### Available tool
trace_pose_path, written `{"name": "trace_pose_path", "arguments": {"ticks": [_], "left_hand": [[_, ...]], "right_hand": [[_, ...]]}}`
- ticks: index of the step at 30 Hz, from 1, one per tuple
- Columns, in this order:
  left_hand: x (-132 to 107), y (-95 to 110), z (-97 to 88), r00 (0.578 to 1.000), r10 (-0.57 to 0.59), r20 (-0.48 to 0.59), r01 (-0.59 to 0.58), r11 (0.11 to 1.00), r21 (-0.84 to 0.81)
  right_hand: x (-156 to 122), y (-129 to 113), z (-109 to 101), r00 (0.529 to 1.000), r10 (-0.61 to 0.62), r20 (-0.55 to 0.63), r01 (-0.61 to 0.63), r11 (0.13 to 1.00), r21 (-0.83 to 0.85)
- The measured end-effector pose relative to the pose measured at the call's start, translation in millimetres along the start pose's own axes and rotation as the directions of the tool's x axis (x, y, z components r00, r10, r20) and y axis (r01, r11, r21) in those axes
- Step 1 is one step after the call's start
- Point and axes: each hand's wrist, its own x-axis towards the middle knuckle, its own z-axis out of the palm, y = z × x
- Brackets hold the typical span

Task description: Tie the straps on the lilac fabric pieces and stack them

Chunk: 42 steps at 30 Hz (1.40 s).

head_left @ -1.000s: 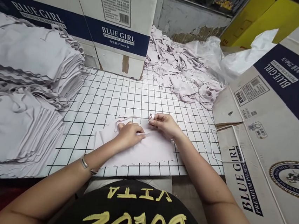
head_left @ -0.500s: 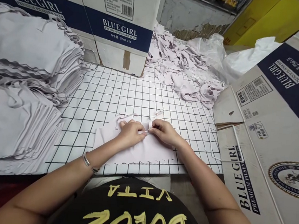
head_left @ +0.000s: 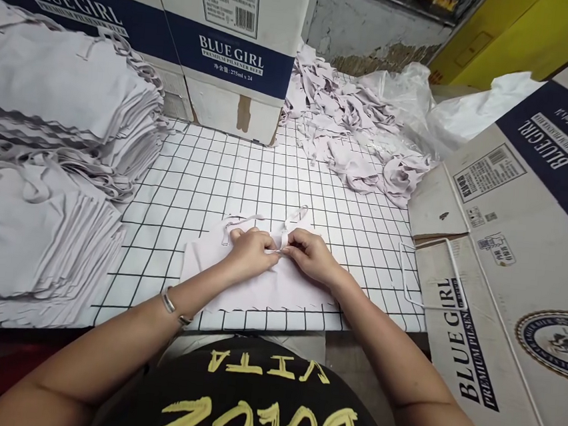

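A pale pink strappy garment (head_left: 237, 285) lies flat on the table in front of me, its lower edge toward my body. My left hand (head_left: 254, 252) rests on its upper part, with thumb and fingers pinched on the edge of the cloth. Right beside it, my right hand (head_left: 310, 252) is closed in a pinch at the same edge, close to a thin strap (head_left: 284, 234) that stands up between the hands. Another strap (head_left: 243, 222) loops on the table above my left hand. The fingertips nearly meet, and the exact bit of cloth between them is partly hidden.
Tall stacks of similar garments (head_left: 6, 226) stand at the left. A beer carton (head_left: 236, 111) stands behind, another carton (head_left: 444, 222) at the right. Loose pink pieces (head_left: 354, 112) and clear plastic (head_left: 406, 94) lie at the back of the checked tablecloth (head_left: 208, 165).
The camera view has shifted slightly. Both hands keep their pinch at the cloth edge, and the strap between them has shifted a little at its upper end.
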Motion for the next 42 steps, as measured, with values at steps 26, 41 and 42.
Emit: {"name": "trace_pose_path", "arguments": {"ticks": [26,41,42], "left_hand": [[-111,-54,-25.7,0.927,-0.168,-0.334,0.306,0.855,0.419],[-150,-11,-120.5,0.967,-0.243,0.074,0.148,0.305,-0.941],[-157,-8,-144.3,0.971,-0.238,0.031,0.105,0.304,-0.947]], "right_hand": [[-101,-12,-21,0.803,0.497,-0.328,-0.589,0.742,-0.319],[-86,-62,-53,0.672,0.726,-0.146,-0.353,0.487,0.799],[-72,-72,-58,0.677,0.721,-0.145,-0.344,0.485,0.804]]}}
